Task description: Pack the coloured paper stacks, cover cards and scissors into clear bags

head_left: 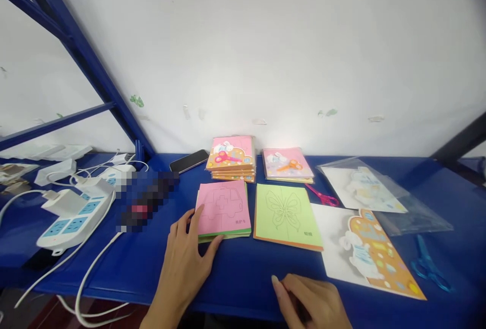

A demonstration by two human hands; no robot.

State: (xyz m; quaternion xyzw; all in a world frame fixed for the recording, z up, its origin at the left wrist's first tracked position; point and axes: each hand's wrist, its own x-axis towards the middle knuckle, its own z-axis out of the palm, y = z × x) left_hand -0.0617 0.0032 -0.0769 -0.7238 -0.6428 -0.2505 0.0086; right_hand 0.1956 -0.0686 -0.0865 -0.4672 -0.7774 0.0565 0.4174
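My left hand point(186, 258) rests at the lower left corner of a stack of coloured paper sheets point(224, 210). Its forefinger touches the left edge and its thumb the front edge, spread apart. The top sheet is pink with a printed ambulance outline; green edges show below. Beside it lies a second stack of sheets point(285, 215), topped by a light green one with a butterfly outline. My right hand point(311, 301) is loosely curled near the table's front edge, below the butterfly stack and apart from it. I see nothing in its fingers.
Behind stand packaged paper sets point(231, 159) and a smaller pile point(287, 163). Right are pink scissors point(322, 197), a printed cover sheet point(364, 253), a clear plastic bag point(413, 212) and blue scissors point(429, 265). Left lie a phone point(189, 161), a power strip point(76, 217) and cables.
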